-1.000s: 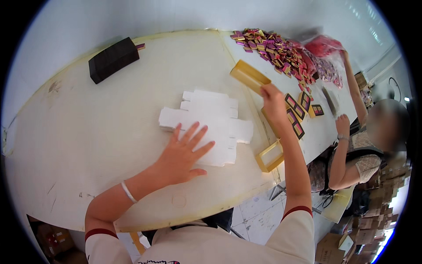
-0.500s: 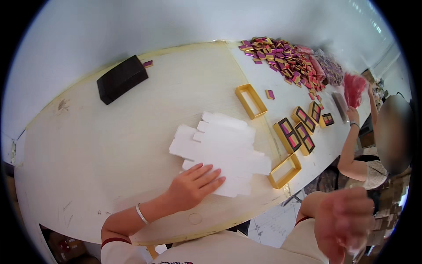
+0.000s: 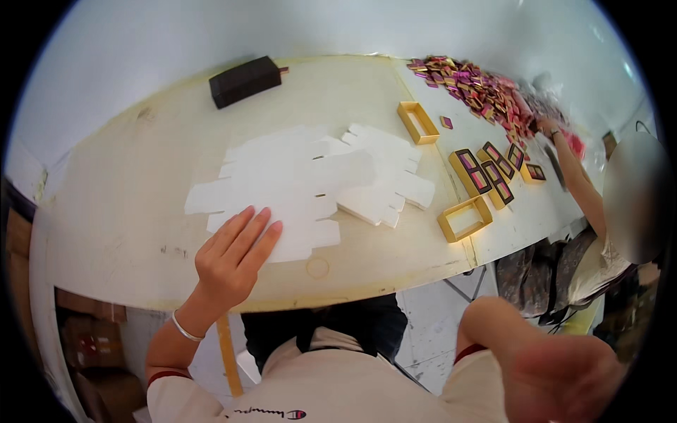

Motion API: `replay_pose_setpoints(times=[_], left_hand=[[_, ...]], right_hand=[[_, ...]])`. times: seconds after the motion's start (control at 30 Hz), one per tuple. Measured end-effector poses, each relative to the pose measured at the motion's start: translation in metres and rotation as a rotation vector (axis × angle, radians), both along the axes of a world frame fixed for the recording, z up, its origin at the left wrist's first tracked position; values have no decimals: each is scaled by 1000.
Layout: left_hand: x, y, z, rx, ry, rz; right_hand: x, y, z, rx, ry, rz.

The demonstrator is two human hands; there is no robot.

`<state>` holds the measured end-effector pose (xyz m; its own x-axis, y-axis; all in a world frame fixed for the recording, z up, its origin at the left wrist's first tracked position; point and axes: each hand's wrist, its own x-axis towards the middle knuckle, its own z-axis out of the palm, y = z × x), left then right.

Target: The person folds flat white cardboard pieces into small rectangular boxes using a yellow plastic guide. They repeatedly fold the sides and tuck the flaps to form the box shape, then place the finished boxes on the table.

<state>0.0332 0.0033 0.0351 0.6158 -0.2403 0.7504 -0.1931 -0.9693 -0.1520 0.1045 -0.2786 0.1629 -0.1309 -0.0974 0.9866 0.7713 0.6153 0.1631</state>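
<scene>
My left hand (image 3: 231, 257) lies with its fingers stretched out on the near edge of a flat white die-cut carton blank (image 3: 275, 190). The blank has tabs and slots along its sides. Its right side overlaps a stack of similar white blanks (image 3: 384, 180). My right hand (image 3: 564, 374) is raised close to the camera at the lower right, off the table. It is large and smeared, so its fingers cannot be made out. Nothing shows in it.
A black box (image 3: 245, 83) stands at the back left. To the right are gold open frames (image 3: 465, 218), several gold-and-black window boxes (image 3: 471, 173) and a heap of small purple, red and gold pieces (image 3: 479, 92). A co-worker's arm (image 3: 582, 173) reaches toward plastic bags.
My left hand has slid left, and one white blank now lies left of the stack beneath it. The co-worker's hand has lowered the red bag. The whole view has shifted.
</scene>
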Motion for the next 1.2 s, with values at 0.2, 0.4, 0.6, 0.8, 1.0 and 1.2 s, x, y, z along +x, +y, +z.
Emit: replay_pose_setpoints(times=[0.2, 0.4, 0.6, 0.8, 1.0, 1.2], left_hand=[[-59, -23, -42, -186, 111, 139], [-84, -2, -64, -590, 317, 43], [-20, 58, 3, -1291, 864, -13], [19, 53, 19, -1322, 1204, -98], [-14, 4, -8, -316, 578, -198], [-55, 13, -79, -215, 451, -134]], right_hand=[[17, 46, -148, -1015, 351, -587], [88, 62, -208, -1270, 220, -835], [156, 56, -189, -1269, 361, -665], [82, 98, -129, -1203, 788, -184], [71, 76, -176, -989, 204, -387], [43, 42, -206, -1118, 68, -491]])
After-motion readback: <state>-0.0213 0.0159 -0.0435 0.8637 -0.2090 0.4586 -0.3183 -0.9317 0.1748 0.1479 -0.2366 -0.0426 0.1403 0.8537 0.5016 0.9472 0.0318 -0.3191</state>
